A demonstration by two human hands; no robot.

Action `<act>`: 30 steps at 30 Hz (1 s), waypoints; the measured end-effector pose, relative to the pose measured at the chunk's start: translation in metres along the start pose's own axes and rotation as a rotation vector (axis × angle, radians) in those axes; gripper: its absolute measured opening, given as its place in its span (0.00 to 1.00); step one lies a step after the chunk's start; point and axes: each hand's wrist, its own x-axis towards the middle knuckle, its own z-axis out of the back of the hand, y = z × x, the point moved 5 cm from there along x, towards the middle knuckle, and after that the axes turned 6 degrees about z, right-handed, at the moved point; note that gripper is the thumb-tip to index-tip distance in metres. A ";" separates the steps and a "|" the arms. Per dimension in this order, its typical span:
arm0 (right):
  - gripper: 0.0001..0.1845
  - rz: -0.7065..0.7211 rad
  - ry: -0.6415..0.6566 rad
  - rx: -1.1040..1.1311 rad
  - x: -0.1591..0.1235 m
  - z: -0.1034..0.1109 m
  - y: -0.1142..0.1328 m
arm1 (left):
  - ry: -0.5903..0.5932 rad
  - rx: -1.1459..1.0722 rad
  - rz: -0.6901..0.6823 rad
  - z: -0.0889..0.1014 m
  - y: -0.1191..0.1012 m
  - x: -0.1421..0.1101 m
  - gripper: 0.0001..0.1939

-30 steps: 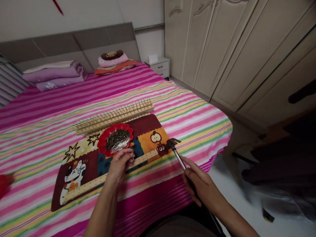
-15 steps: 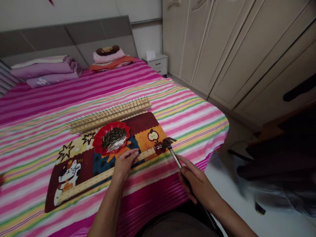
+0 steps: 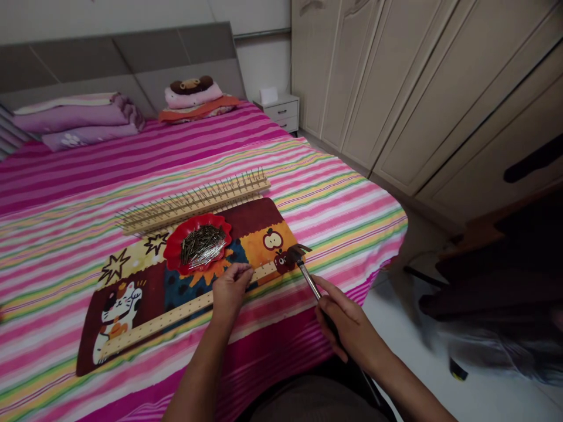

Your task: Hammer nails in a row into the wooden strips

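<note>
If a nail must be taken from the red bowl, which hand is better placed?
Probably the left hand: it is nearer to the red bowl and its nails, while the right hand holds the hammer.

A big bed [image 3: 211, 136] is filling much of the room, wearing pink stripes. A gray headboard [image 3: 149, 64] is standing at the bed's far end, and a pale wall [image 3: 167, 10] is rising behind the bed. A little white nightstand [image 3: 284, 111] is sitting beside the bed's far right corner. Tall cream closets [image 3: 373, 88] are standing right of the bed. Pale floor [image 3: 387, 334] is showing beside the bed's near right corner. The light is looking dim.
</note>
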 end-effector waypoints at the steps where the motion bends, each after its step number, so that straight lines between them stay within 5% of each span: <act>1: 0.31 0.006 0.003 0.003 0.000 -0.001 0.000 | -0.008 0.039 -0.009 0.000 -0.001 0.000 0.12; 8: 0.28 0.003 0.083 -0.002 -0.004 -0.020 0.020 | -0.050 0.250 -0.169 -0.001 -0.009 -0.003 0.05; 21: 0.24 0.193 0.301 -0.298 0.024 -0.056 0.030 | -0.069 0.324 -0.239 -0.002 -0.012 -0.008 0.07; 30: 0.27 0.117 0.155 -0.078 0.005 -0.040 0.034 | -0.028 0.206 -0.177 0.000 -0.005 -0.005 0.07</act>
